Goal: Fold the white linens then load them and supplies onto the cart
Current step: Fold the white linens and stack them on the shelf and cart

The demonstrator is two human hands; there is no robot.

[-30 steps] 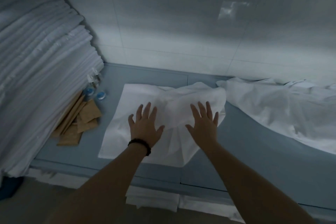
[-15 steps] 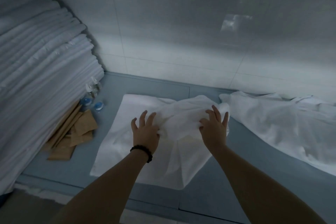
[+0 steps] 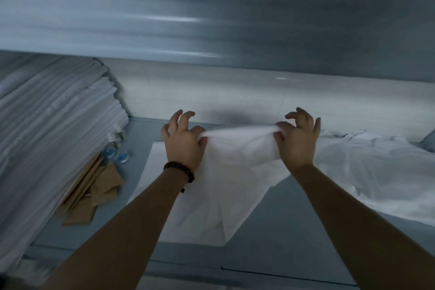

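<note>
A white linen [image 3: 235,155] is lifted by its top edge above a blue-grey counter [image 3: 294,231], stretched taut between the two hands on my feed, with its lower part trailing down and lying flat on the counter near the front edge. The left hand [image 3: 182,146] pinches one end of the bunched edge between the thumb and the side of the forefinger, while its other fingers are raised and curled clear of the cloth. The right hand [image 3: 296,141] pinches the other end in the same way, its free fingers also hooked upward. A dark beaded bracelet [image 3: 180,172] circles the left wrist. Both bare forearms reach in from the bottom of my view. To the right of the held cloth, a rumpled white sheet [image 3: 376,167] sprawls loose across the counter, touching or just beside the linen; I cannot tell which. At the left, a tall stack of folded white linens [image 3: 54,136] leans at an angle in my wide view. At its foot, several brown paper packets [image 3: 94,193] lie in a loose heap, and small clear bottles with blue caps [image 3: 115,153] sit just behind them, near the stack. A pale tiled wall [image 3: 235,92] runs along the back of the counter. Everything above it is streaked with motion blur, and I cannot make out what is there.
</note>
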